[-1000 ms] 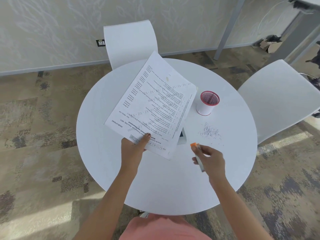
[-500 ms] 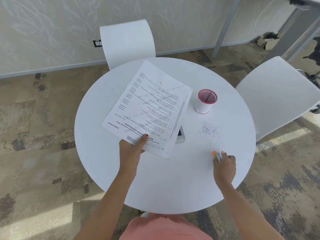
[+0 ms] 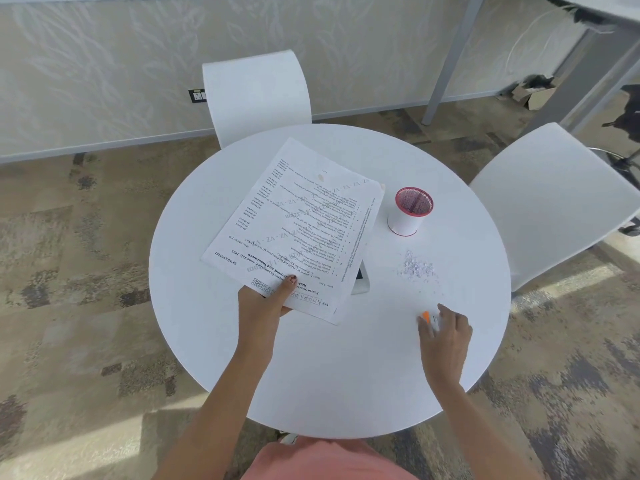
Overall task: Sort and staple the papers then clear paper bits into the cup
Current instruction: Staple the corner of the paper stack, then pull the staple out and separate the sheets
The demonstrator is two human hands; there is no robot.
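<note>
A stack of printed papers [image 3: 298,230] lies tilted over the middle of the round white table [image 3: 329,375]. My left hand [image 3: 266,303] pinches its near edge, thumb on top. My right hand [image 3: 445,332] rests at the table's right side, its fingers around a white stapler with an orange tip [image 3: 428,318] that lies on the tabletop. A small heap of paper bits [image 3: 417,268] sits just beyond that hand. Further back stands a white cup with a red rim and a mesh inside [image 3: 412,211], to the right of the papers.
A white flat device with a dark screen [image 3: 360,282] pokes out from under the papers' right edge. White chairs stand behind the table [image 3: 256,95] and to its right [image 3: 550,199]. Patterned carpet lies all round.
My right hand carried the stapler from near the papers out to the table's right side and down onto the top. The papers sank lower toward the table.
</note>
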